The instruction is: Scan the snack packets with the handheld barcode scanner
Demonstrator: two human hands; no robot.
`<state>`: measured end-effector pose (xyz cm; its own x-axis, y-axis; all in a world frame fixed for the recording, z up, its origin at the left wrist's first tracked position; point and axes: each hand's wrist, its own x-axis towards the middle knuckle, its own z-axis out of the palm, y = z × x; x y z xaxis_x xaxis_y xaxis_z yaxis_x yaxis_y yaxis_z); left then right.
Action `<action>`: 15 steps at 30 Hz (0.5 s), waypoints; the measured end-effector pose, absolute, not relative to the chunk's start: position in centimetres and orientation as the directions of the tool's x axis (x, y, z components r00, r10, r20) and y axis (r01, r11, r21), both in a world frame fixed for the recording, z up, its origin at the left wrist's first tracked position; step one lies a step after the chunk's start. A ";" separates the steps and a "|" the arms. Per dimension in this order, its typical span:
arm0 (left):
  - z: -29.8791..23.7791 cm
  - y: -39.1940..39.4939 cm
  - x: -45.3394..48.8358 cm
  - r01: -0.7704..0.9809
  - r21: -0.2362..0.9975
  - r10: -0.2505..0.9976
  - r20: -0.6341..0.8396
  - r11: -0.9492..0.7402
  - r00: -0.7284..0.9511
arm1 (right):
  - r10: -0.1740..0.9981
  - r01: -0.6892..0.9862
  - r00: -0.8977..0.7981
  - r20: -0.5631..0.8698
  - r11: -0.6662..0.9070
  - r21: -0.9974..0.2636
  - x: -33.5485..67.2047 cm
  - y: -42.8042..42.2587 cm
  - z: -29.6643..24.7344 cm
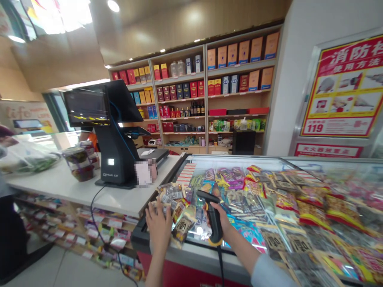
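Note:
My right hand (220, 218) is wrapped around the grip of a black barcode scanner (211, 213) with a yellow base, its head pointing left. My left hand (158, 225) rests on a pile of small snack packets (175, 207) lying on the glass lid of a chest freezer (209, 255), fingers stretched over the packets. One brown packet (184, 227) lies between the two hands, right by the scanner's head. The scanner's cable hangs down over the freezer's front edge.
A black checkout terminal (112, 131) with its screen stands on the white counter (89, 191) at left, beside plastic tubs (78, 163) and a bag of greens (28, 159). Shelves of boxes and bottles (209, 87) fill the back wall. A red poster (344, 87) hangs at right.

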<state>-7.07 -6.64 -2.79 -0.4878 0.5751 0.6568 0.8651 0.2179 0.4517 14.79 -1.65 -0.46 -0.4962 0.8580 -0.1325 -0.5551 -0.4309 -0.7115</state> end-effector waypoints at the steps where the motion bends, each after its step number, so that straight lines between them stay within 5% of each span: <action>1: -2.7 -6.8 -7.0 0.859 0.456 0.543 0.672 0.232 -0.503 | 0.863 -0.548 -0.488 -0.130 -0.418 -0.724 14.7 -1.7 -0.6; 15: -3.4 -6.5 -7.4 0.874 0.391 0.481 0.730 0.290 -0.486 | 0.908 -0.498 -0.408 -0.093 -0.307 -0.811 13.9 -1.7 -1.6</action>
